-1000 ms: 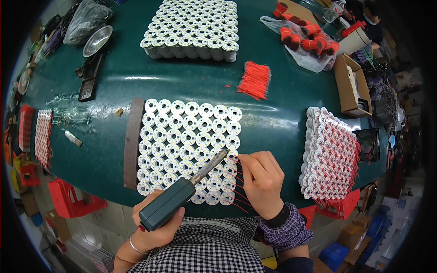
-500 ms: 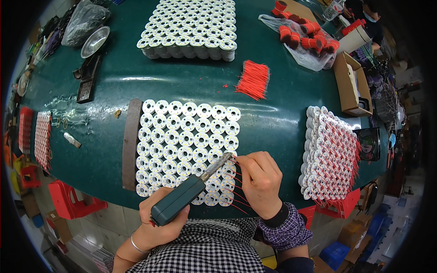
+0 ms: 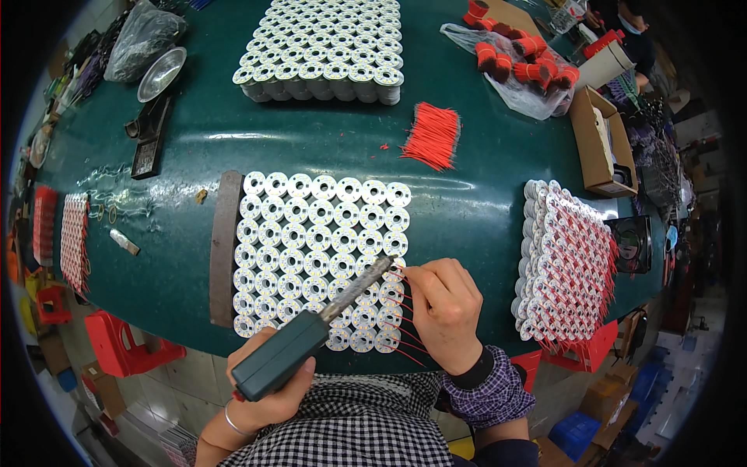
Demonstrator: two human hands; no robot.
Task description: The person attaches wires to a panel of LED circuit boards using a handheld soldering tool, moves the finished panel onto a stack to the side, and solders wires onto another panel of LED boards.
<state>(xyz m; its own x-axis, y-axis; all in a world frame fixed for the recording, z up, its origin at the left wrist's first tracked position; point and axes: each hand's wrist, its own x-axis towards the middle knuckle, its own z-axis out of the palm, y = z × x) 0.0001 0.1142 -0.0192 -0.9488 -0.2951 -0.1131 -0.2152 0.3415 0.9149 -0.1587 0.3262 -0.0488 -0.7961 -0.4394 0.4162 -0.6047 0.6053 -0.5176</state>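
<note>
My left hand [image 3: 272, 389] is closed round the dark green body of a soldering gun [image 3: 282, 354]. Its grey metal tip points up and right, ending by the right-hand column of a panel of round white LED boards [image 3: 317, 236]. Beside that tip, my right hand [image 3: 447, 307] pinches a thin red wire [image 3: 399, 268] at a board on the panel's right edge. Below it, several red wires [image 3: 406, 337] stick out to the right from the lower boards of that column. Whether the tip touches the board is hard to make out.
A brown metal bar [image 3: 226, 249] lies along the panel's left side. Beyond are a stack of LED boards [image 3: 319, 74] and a pile of red wires [image 3: 433, 136]. Wired boards [image 3: 564, 265] stand at right, near a cardboard box [image 3: 599, 144]. A red stool [image 3: 128, 342] stands below the table's left edge.
My left hand has drawn the soldering gun slightly down and left, so its tip has shifted a little on the panel. The right hand stays in place with the wire.
</note>
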